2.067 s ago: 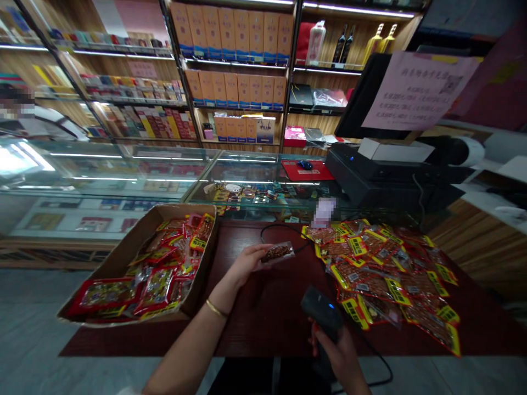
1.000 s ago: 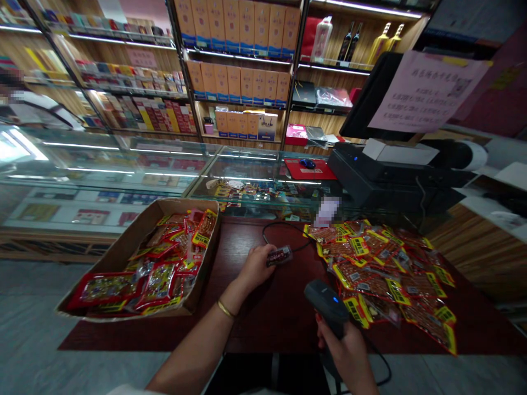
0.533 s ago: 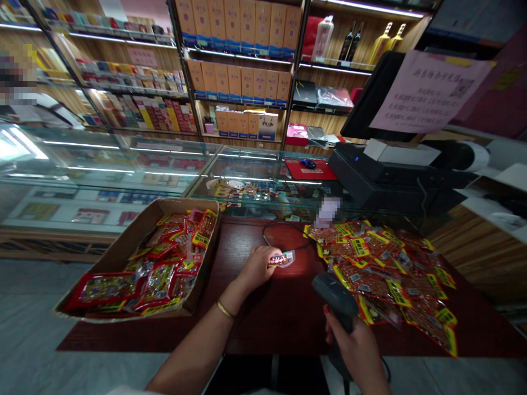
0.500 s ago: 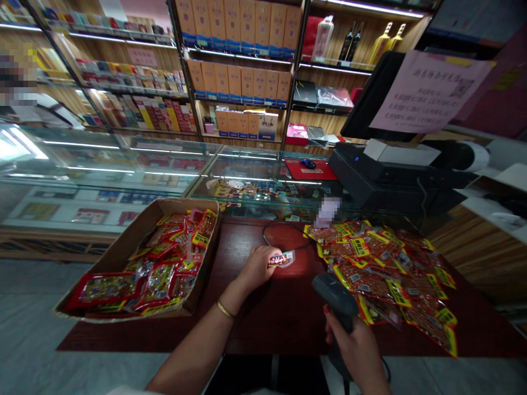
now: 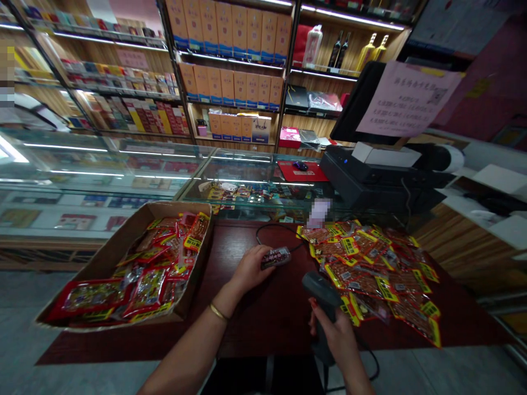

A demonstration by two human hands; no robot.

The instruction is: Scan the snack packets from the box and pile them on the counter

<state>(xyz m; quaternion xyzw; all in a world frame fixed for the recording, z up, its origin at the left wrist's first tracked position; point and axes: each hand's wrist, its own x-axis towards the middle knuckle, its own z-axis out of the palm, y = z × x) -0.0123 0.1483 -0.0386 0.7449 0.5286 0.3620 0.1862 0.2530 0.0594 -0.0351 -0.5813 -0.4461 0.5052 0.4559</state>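
Note:
My left hand (image 5: 250,269) is closed on the end of a small snack packet (image 5: 276,257), dark and reddish with a clear edge, held just above the dark red tabletop (image 5: 267,323). In my right hand (image 5: 337,329) is a black barcode scanner (image 5: 323,291), its head pointing up and left toward the packet. Fingers wrap its handle, partly hiding it. A cardboard box (image 5: 84,269) of red and yellow snack packets (image 5: 150,285) stands left of my left hand. Right of the scanner lies a loose pile of similar packets (image 5: 366,263).
A black cable (image 5: 274,226) loops behind my left hand. Beyond the table are a glass display counter (image 5: 164,189), a red mouse pad (image 5: 302,174) and a black monitor (image 5: 356,104) above a dark machine (image 5: 370,175). Boxed goods line the back shelves. A person (image 5: 35,112) is at far left.
The bright scanner light on the packet has gone out. The small packet is tilted up more and shows a darker face. The whole view has shifted slightly; both hands keep their holds.

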